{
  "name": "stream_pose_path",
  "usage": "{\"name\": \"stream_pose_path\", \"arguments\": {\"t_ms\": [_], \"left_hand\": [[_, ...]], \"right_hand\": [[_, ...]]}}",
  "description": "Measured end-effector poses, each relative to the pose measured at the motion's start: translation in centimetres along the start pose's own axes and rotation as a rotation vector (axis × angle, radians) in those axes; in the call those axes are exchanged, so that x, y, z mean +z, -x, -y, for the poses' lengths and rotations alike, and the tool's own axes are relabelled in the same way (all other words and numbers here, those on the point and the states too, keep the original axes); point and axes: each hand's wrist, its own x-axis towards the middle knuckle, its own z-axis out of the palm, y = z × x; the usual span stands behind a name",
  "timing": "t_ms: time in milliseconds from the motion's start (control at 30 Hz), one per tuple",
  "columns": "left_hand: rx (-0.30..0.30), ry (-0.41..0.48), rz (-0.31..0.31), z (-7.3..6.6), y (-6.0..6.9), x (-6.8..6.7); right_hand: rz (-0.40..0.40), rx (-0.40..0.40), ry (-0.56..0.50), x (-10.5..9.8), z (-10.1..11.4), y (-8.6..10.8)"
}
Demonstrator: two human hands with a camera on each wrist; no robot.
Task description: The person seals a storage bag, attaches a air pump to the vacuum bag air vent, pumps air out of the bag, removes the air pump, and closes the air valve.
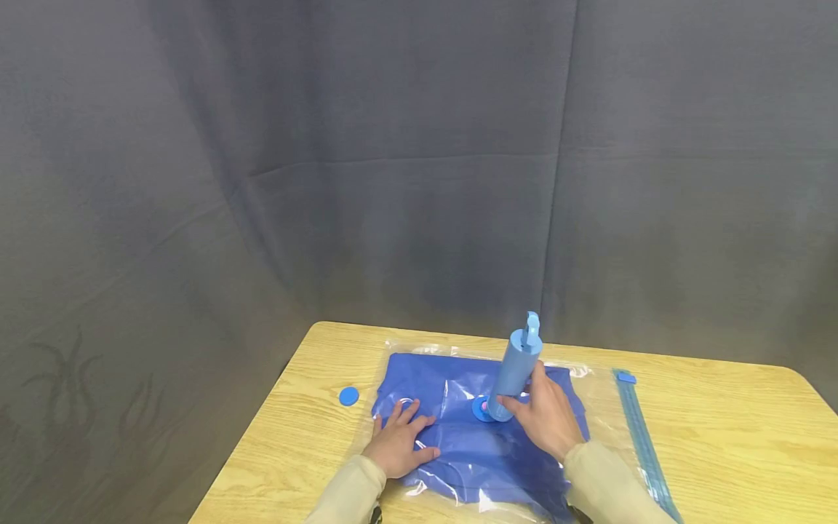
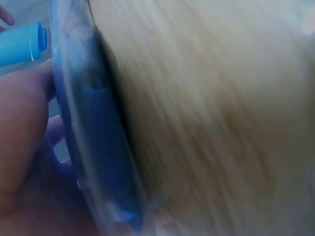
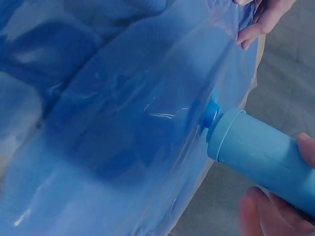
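nearest the wearer, two pale sleeves [image 1: 353, 489] reach in over the near edge of the table [image 1: 281, 444]. the left hand [image 1: 397, 445] lies on the near left part of a clear bag [image 1: 599, 418], its fingers spread and pressing the plastic, gripping nothing. to its right, the right hand [image 1: 548, 418] grips the lower part of a light blue pump [image 1: 514, 371], fingers and thumb around the barrel. the pump stands tilted above the bag, handle [image 1: 532, 327] uppermost.

a blue valve [image 1: 479, 412] with a pinkish centre sits in the bag's upper face, open to view. the right wrist view shows its threaded neck beside the pump's lower end, the two out of line; whether they touch cannot be told. blue fabric [image 1: 419, 371] lies spread inside the bag. a round blue cap [image 1: 349, 396] rests on the table, left of the bag and apart from it. along the bag's right edge runs a zip strip [image 1: 638, 429], its slider [image 1: 626, 378] near the far end; whether the seal is complete cannot be confirmed. beyond the table hangs a grey cloth [image 1: 419, 182].

assessment: the step in hand appears to be fitting the pump to the valve. the next move would call for centring the pump's mouth over the neck, straightening the barrel and pressing down, with the left hand steadying the plastic.
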Motion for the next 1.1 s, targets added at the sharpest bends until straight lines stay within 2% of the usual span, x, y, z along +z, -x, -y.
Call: {"name": "stream_pose_path", "arguments": {"t_ms": [200, 733, 1100], "left_hand": [[-0.004, 0.002, -0.001, 0.1, -0.1, 0.2], [-0.012, -0.006, -0.001, 0.1, 0.0, 0.5], [-0.016, -0.004, -0.003, 0.1, 0.1, 0.2]], "right_hand": [[0.010, 0.014, 0.008, 0.4, 0.4, -0.3], [0.022, -0.011, 0.011, 1.5, 0.5, -0.9], [0.047, -0.041, 0.010, 1.8, 0.6, -1.3]]}}
